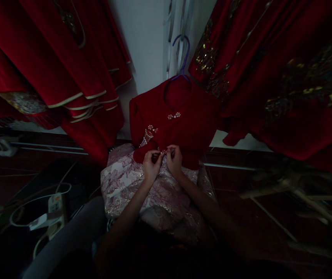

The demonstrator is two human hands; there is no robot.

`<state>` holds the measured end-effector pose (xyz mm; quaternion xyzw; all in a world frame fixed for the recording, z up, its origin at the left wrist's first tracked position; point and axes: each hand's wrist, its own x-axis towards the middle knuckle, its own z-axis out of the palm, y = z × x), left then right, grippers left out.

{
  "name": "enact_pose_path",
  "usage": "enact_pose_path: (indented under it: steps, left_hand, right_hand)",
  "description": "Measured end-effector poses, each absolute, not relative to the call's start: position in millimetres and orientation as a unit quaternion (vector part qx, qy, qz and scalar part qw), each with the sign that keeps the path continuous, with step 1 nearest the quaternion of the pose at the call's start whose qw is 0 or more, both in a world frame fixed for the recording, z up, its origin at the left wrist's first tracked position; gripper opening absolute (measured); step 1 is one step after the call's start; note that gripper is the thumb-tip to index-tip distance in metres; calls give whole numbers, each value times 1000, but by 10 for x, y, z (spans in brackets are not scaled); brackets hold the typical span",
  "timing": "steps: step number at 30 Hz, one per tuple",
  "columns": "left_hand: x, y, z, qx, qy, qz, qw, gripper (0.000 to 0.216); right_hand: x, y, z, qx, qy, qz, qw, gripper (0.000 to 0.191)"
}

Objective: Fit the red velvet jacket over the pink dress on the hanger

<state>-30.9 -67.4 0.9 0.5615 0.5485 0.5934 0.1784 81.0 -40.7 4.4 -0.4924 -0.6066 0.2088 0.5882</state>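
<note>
A red garment (pixel 189 130) hangs from a purple hanger (pixel 187 54) in front of me, its lower part resting on pale pink floral fabric (pixel 122 182). A pearly beaded clasp (pixel 174 115) sits below its round neckline, and a beaded ornament with dangling strands (pixel 149 133) is on the left side. At the lower front, my left hand (pixel 152 167) and my right hand (pixel 174 159) are close together. Both have fingertips pinched on a small beaded clasp (pixel 163 152), which they partly cover.
Long red garments with gold trim (pixel 87 104) hang at left; more red garments with sequins (pixel 206 56) hang at right. A white power strip (pixel 56 209) with plugs and cords lies low on the left. Blurred wooden bars (pixel 270 190) stand at right. The light is dim.
</note>
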Motion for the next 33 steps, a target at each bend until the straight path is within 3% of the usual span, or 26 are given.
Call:
enact_pose_path:
  steps: [12, 20, 28, 33]
  left_hand:
    - [-301, -591, 98, 521, 523, 614, 279, 26]
    - [-427, -49, 415, 504, 505, 649, 263, 39]
    - [-483, 169, 594, 330, 397, 687, 512, 36]
    - [-454, 154, 684, 258, 357, 699, 563, 34]
  right_hand:
    - [806, -425, 49, -503, -615, 205, 571, 13]
    - [792, -440, 23, -512, -647, 155, 543, 19]
    - [794, -437, 29, -510, -650, 162, 540, 17]
    - [798, -430, 19, -508, -653, 152, 541, 17]
